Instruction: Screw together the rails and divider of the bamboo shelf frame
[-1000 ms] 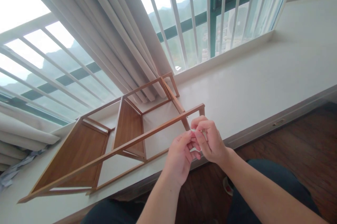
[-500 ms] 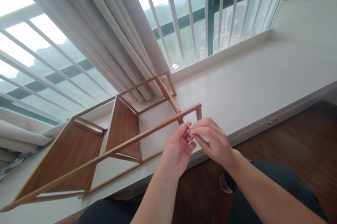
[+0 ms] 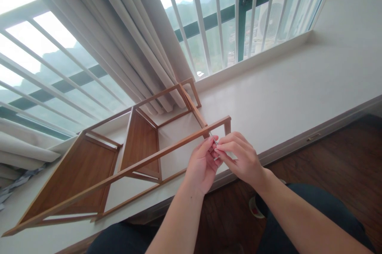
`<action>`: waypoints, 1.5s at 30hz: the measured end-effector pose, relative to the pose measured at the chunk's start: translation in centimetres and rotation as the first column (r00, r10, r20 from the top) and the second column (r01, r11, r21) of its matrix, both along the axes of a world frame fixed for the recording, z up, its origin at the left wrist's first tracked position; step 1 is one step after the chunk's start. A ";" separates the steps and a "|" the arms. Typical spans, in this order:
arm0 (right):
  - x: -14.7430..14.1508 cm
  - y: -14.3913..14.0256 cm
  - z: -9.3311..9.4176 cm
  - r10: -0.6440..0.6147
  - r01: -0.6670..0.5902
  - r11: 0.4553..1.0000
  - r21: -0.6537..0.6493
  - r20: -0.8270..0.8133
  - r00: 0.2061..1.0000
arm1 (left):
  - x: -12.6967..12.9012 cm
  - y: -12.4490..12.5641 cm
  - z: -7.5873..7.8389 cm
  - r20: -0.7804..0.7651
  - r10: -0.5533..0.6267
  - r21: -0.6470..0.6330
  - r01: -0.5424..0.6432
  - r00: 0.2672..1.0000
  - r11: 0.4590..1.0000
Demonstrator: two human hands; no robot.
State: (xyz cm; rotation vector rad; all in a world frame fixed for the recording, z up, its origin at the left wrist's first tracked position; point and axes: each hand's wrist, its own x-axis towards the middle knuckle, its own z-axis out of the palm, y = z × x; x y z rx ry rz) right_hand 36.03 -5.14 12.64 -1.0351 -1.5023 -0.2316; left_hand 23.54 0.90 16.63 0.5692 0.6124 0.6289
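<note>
A wooden shelf rack (image 3: pixel 167 149) lies on its side on the white window ledge, its slatless brown panels upright between the long rails. Near its right end, a thin metal hex key (image 3: pixel 212 137) reaches up to the joint under the front rail. My left hand (image 3: pixel 203 162) has its thumb and curled fingers around the key, just below that joint. Against it, my right hand (image 3: pixel 238 156) pinches the key's lower part between thumb and fingers. The key's upper tip is hard to make out against the wood, and fingers cover part of its shaft.
The white ledge (image 3: pixel 286 86) runs off to the right beneath a barred window (image 3: pixel 209 23). A grey curtain (image 3: pixel 125 39) hangs behind the rack. Below the ledge is dark wooden floor (image 3: pixel 322 158), with my legs close to the ledge's edge. Crumpled cloth lies at far left.
The hex key's bent upper end, visible before, now merges with the joint. My left fingers have closed in a little on the key. The view has shifted slightly.
</note>
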 end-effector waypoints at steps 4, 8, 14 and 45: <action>0.0 0.0 0.0 0.000 0.000 1.000 -0.001 0.001 1.000 | 0.2 0.0 -0.1 0.002 0.008 0.003 -0.008 1.000 1.000; 0.1 0.0 0.0 0.002 -0.002 1.000 -0.003 -0.022 1.000 | 0.1 0.2 -0.2 0.006 0.009 0.012 -0.009 1.000 1.000; 0.1 0.1 0.3 -0.005 0.006 1.000 0.003 -0.035 0.999 | 0.2 0.2 0.0 -0.005 0.017 0.009 -0.017 1.000 1.000; 0.3 0.1 0.6 -0.017 0.019 0.999 0.029 -0.069 0.997 | -3.0 10.4 7.3 -0.658 0.239 0.648 0.698 0.714 -0.304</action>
